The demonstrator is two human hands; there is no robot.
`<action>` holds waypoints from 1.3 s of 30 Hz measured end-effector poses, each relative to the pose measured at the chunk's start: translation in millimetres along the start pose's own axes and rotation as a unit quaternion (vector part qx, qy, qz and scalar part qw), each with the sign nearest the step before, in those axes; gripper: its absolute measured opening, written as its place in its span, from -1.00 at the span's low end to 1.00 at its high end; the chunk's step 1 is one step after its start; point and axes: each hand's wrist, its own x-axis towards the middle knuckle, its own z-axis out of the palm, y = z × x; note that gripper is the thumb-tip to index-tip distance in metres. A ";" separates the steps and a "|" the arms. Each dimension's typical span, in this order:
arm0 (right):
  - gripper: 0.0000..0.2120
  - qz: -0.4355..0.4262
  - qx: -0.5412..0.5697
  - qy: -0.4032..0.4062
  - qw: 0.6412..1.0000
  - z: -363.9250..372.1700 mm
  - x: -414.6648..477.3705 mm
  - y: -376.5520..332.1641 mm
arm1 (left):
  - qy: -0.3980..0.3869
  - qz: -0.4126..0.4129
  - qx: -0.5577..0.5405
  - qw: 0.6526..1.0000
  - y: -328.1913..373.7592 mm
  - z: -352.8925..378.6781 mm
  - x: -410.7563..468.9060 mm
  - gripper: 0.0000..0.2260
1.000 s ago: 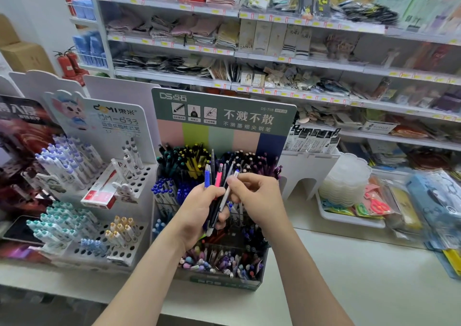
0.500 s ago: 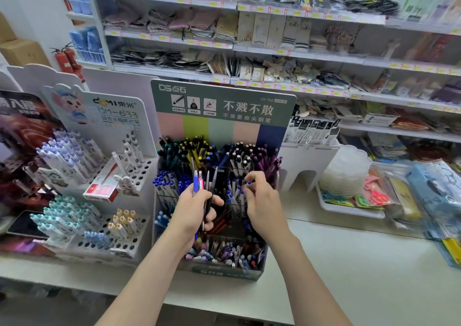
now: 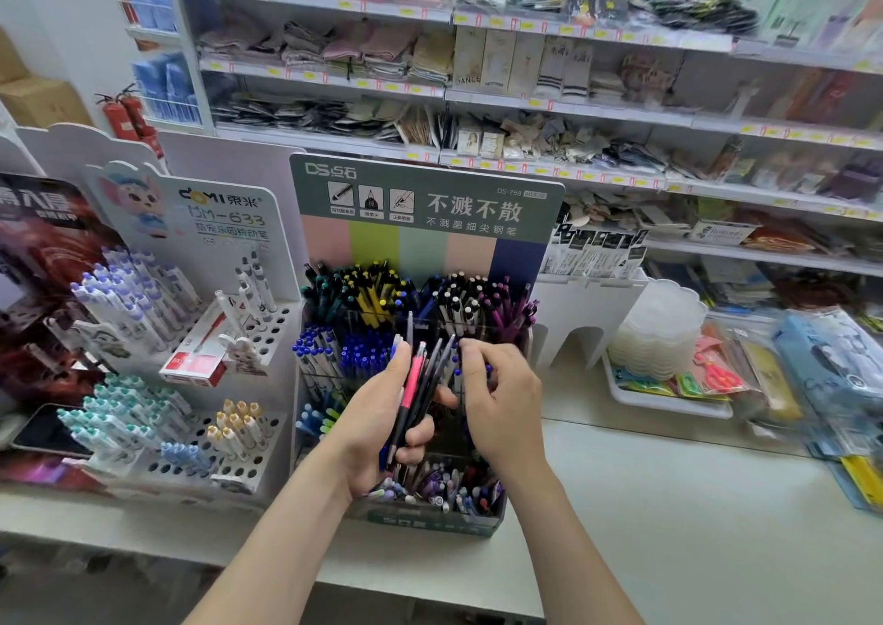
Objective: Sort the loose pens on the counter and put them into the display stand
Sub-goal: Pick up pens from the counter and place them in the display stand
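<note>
Shop counter (image 3: 669,505), pen display stand (image 3: 430,522): left hand (image 3: 377,428) clasps bundle of pens (image 3: 420,385); right hand (image 3: 501,400), fingers curled at its tips, grip indeterminate.

One view: a wide-angle camera on the person's head, facing forward and somewhat down. It is close to the green-topped cardboard pen display stand (image 3: 425,204) on the pale grey desk (image 3: 693,505). The left hand (image 3: 377,414) and right hand (image 3: 501,400) meet mid-picture, and white shop shelves (image 3: 573,108) fill the top.
</note>
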 end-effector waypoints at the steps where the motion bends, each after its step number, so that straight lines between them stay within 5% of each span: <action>1: -0.69 0.034 0.054 -0.039 0.997 -1.3 -1.8 -10.4 | -0.010 -0.004 0.010 1.000 1.1 1.8 -2.8 -0.26; 6: -0.67 0.142 0.189 -0.127 0.963 -12.4 -6.6 -26.6 | -0.049 0.023 0.053 0.997 2.3 7.9 -10.1 -0.49; 14: -0.73 0.158 0.226 0.037 0.960 -8.3 -11.2 -38.8 | -0.018 0.047 0.097 0.994 -5.0 -11.9 -7.8 -0.65; 19: -0.75 0.161 0.228 -0.061 0.958 -4.1 -6.0 -43.3 | -0.116 0.010 0.092 0.989 6.3 -18.0 -21.7 -0.57; 28: -0.81 0.255 0.370 -0.160 0.879 3.2 -0.4 -51.3 | -0.192 -0.020 0.115 0.974 7.8 -48.7 -17.3 -0.60; 32: -0.84 0.226 0.349 -0.090 0.905 14.5 1.4 -52.7 | -0.148 0.013 0.143 0.978 3.4 -62.8 -11.6 -0.61; 39: -0.85 0.042 0.194 0.222 0.955 24.8 2.5 -53.1 | 0.060 0.044 0.179 0.981 0.5 -91.6 1.3 -0.74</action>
